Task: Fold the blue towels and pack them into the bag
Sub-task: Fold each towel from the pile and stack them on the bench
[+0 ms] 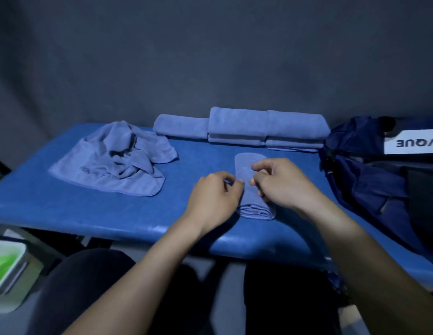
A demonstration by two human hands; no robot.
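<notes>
Folded blue towel [252,187] lies lengthwise on the blue table [89,209]; left hand [214,197] and right hand [280,182] pinch its opposite edges mid-length, fingers curled.

Two bare forearms with no sleeves in view, left hand [214,194] and right hand [282,183] without rings, watch or gloves, short fingernails, legs in dark, nearly black trousers, no markings visible on the cloth
</notes>
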